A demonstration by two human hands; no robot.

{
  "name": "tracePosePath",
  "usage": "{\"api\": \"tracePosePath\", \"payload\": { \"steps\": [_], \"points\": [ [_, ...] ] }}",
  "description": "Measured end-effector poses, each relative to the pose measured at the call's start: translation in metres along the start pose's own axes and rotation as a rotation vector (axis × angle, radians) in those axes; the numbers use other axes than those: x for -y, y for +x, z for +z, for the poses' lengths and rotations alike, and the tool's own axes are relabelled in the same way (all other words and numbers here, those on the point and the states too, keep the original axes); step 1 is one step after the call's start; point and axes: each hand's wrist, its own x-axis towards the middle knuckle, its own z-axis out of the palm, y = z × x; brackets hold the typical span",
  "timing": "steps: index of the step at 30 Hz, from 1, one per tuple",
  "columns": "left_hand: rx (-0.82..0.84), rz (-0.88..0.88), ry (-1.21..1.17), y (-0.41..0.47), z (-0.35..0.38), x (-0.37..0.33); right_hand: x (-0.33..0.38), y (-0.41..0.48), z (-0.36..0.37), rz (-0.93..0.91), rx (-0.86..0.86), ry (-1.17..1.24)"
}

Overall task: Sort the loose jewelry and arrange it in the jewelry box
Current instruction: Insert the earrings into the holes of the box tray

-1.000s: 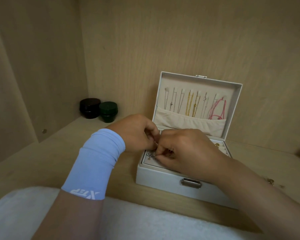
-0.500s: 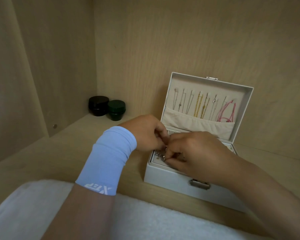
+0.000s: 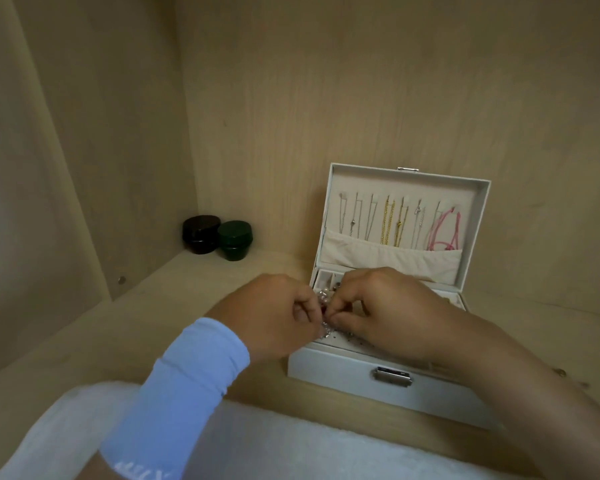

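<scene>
Our left hand [image 3: 274, 317] slides nearer the front since before, right hand [image 3: 388, 306] meeting it, both pinching one silvery trinket [image 3: 326, 330] above the front-left tray of one open jewelry box [image 3: 343, 370], two dark jars [image 3: 234, 240] well behind.

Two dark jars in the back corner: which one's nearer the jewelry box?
The dark green jar, on the right; the black jar sits beyond it, farther from the jewelry box, toward the side wall.

Both hands meet over the open jewelry box [image 3: 347, 372] on the shelf [image 3: 118, 337]: left hand [image 3: 274, 313] and right hand [image 3: 388, 306] pinch what looks like a silver beaded piece [image 3: 324, 299].
</scene>
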Motion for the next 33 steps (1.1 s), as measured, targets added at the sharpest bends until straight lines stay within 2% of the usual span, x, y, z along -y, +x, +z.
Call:
{"api": "tracePosePath", "payload": {
  "steps": [5, 15, 21, 25, 30, 33],
  "points": [
    [-0.164, -0.021, 0.073, -0.005, 0.014, -0.005, 0.0, 0.001, 0.007, 0.0, 0.002, 0.034],
    [-0.02, 0.068, 0.045, -0.003, 0.005, -0.001, -0.011, 0.0, 0.002, 0.048, 0.022, 0.076],
    [-0.112, 0.104, -0.028, -0.002, 0.004, 0.008, -0.013, 0.002, 0.005, 0.054, 0.032, 0.138],
    [-0.064, 0.107, -0.008, 0.001, 0.009, 0.007, -0.013, 0.002, 0.006, 0.06, 0.055, 0.152],
    [-0.115, 0.096, -0.042, 0.0, 0.002, 0.005, -0.02, -0.005, -0.008, 0.121, -0.044, 0.264],
    [-0.141, 0.09, -0.033, 0.001, -0.004, 0.002, -0.017, -0.008, -0.008, 0.096, -0.018, 0.261]
  ]
}}
